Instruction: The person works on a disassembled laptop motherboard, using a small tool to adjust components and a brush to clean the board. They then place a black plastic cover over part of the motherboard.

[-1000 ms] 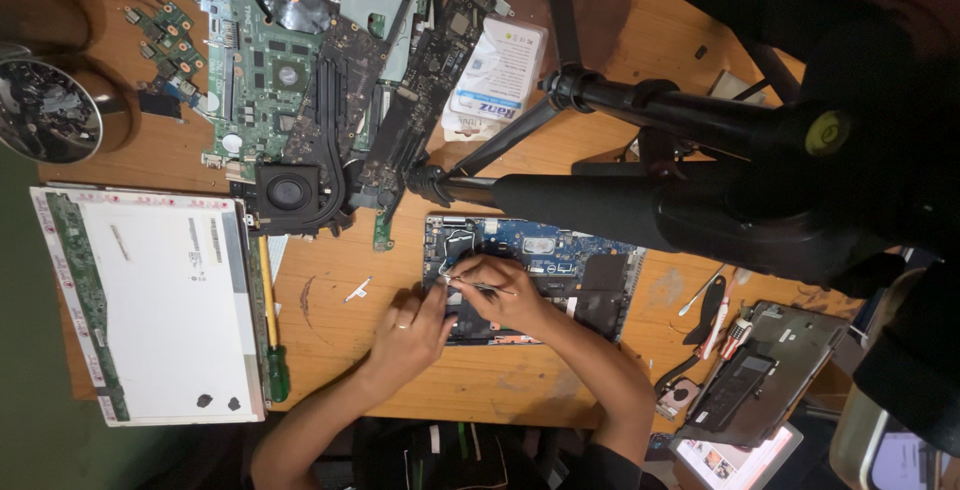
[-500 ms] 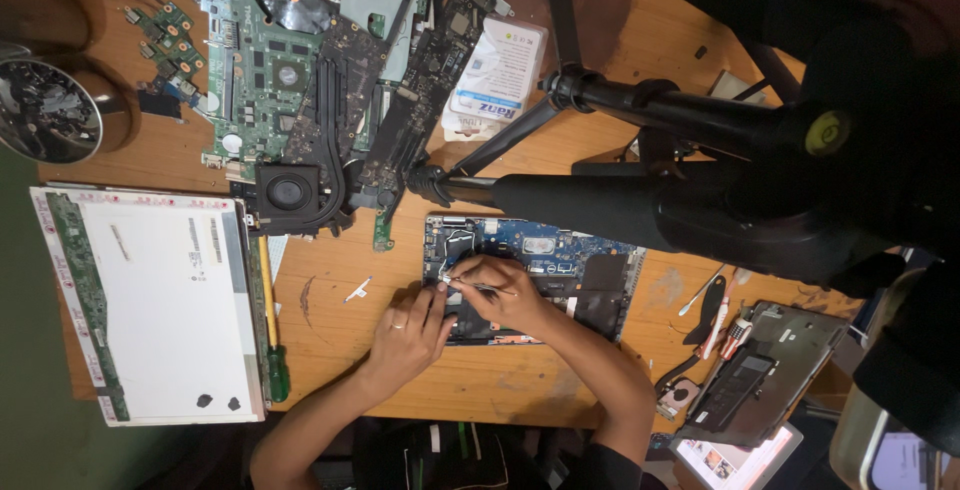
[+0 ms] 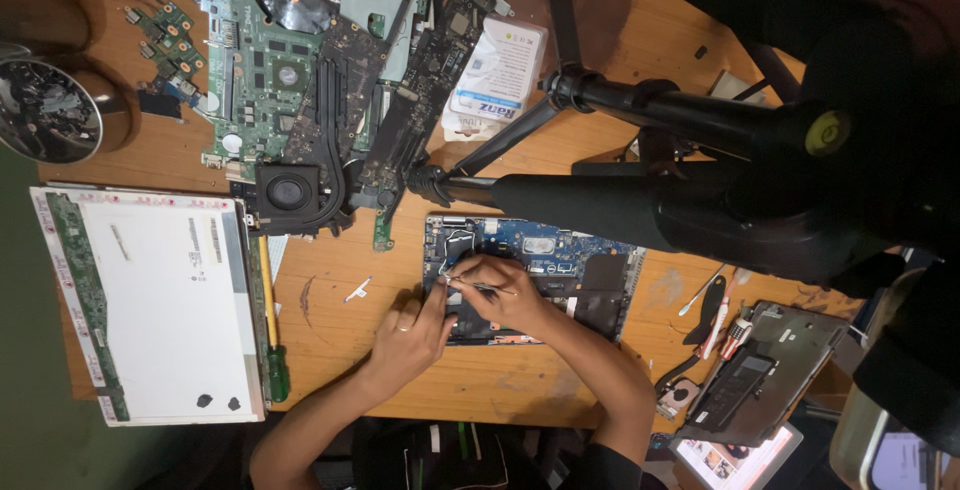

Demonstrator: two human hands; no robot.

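An opened laptop base (image 3: 560, 250) with a blue circuit board lies on the wooden table (image 3: 330, 350). My right hand (image 3: 500, 295) is over its left part and grips thin metal tweezers (image 3: 470, 285), whose tip points left at the board near some wires. My left hand (image 3: 410, 335), with a ring on one finger, rests at the base's left edge with its fingertips touching the board beside the tweezers' tip.
A black tripod (image 3: 640, 190) looms over the table's right half. Green motherboards with a fan (image 3: 290, 190) lie at the top, and a white screen panel (image 3: 150, 300) is on the left. Between them are a green-handled screwdriver (image 3: 272, 350), a metal bowl (image 3: 45, 110), a white box (image 3: 495, 80) and a second laptop part (image 3: 760, 370).
My left hand has crept slightly towards the board's edge. The right hand with the tweezers stays in almost the same place.
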